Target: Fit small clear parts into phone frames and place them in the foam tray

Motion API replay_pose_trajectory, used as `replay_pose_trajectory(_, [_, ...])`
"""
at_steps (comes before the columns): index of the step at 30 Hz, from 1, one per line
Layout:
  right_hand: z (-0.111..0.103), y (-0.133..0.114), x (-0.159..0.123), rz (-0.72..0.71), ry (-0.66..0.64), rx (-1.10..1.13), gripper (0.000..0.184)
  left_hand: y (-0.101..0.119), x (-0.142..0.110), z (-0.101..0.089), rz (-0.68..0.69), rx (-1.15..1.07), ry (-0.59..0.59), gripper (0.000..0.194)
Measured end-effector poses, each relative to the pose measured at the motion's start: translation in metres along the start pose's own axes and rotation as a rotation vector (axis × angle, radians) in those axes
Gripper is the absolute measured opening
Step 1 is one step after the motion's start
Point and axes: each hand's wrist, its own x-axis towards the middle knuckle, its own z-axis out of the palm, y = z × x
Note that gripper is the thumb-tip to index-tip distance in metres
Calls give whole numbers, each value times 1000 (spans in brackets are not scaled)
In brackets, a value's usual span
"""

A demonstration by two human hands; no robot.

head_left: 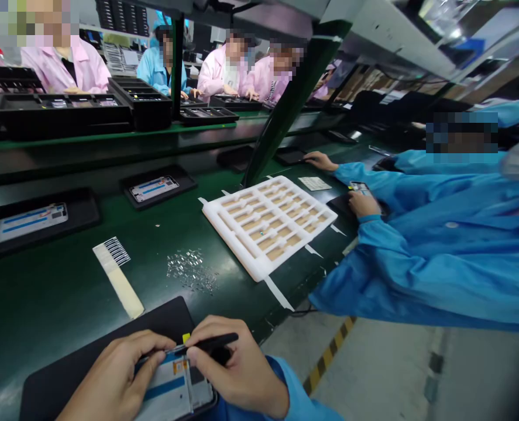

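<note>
At the bottom of the head view a phone body point(165, 390) with blue strips and a small orange flex piece lies on a black mat point(171, 313). My left hand point(119, 368) is closed at the phone's upper left edge, thumb and index finger near its top. Black tweezers point(217, 341) sit between the fingers of my right hand point(241, 365), their tips at the phone's top edge close to my left fingertips. A yellow tab point(186, 337) sticks up there. What lies right at the tips is too small to make out.
Ahead are a pile of small metal parts point(191, 271) and a cream strip point(121, 278) bearing thin pieces. A white slotted tray point(265, 272) is taped down beyond. Black trays point(90, 202) hold phone bodies. A co-worker in a blue sleeve point(399, 234) works at the right.
</note>
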Motion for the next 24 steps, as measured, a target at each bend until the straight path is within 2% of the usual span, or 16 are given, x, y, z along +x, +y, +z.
replay_pose_trajectory(8, [3, 3, -1, 15, 51, 57, 13, 2, -1, 0, 5, 24, 20, 41])
replay_pose_trajectory(15, [5, 3, -2, 4, 65, 53, 14, -9, -3, 8, -37, 48, 0, 33])
replay_pose_trajectory(24, [5, 2, -5, -33, 109, 34, 13, 0, -3, 20, -120, 17, 154, 26])
